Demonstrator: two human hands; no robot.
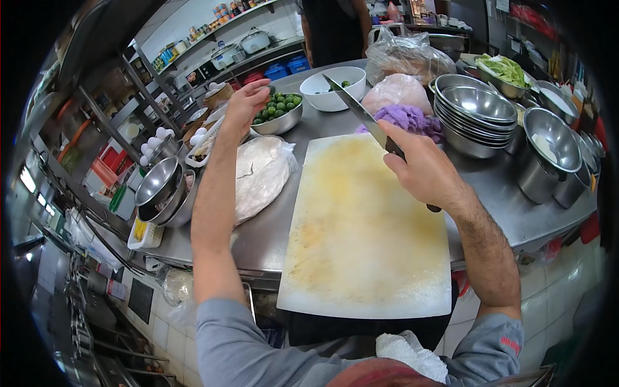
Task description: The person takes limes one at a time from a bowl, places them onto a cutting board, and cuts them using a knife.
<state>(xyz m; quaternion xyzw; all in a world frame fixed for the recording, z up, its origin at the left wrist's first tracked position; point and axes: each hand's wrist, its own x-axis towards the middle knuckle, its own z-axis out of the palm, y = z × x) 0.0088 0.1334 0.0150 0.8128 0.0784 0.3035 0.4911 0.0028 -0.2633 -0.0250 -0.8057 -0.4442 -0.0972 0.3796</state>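
Note:
My right hand [422,164] is wrapped round the dark handle of a kitchen knife [354,106]. Its broad blade points up and away to the left, above the far end of the white cutting board [367,258]. My left hand [247,103] is raised at the left edge of a steel bowl [278,124] of small green limes [277,106]. Its fingers are stretched toward the fruit, with a dark green lime close to the fingertips; I cannot make out whether they touch. Beside that bowl, a white bowl [322,102] has a few green pieces in it.
A plastic-wrapped pale slab [261,174] lies left of the board. Purple cloth [409,122] and a pale bag [398,95] sit beyond it. Stacked steel bowls [474,113] stand right, more bowls [160,180] and eggs [155,142] left. A person [334,32] stands across the table.

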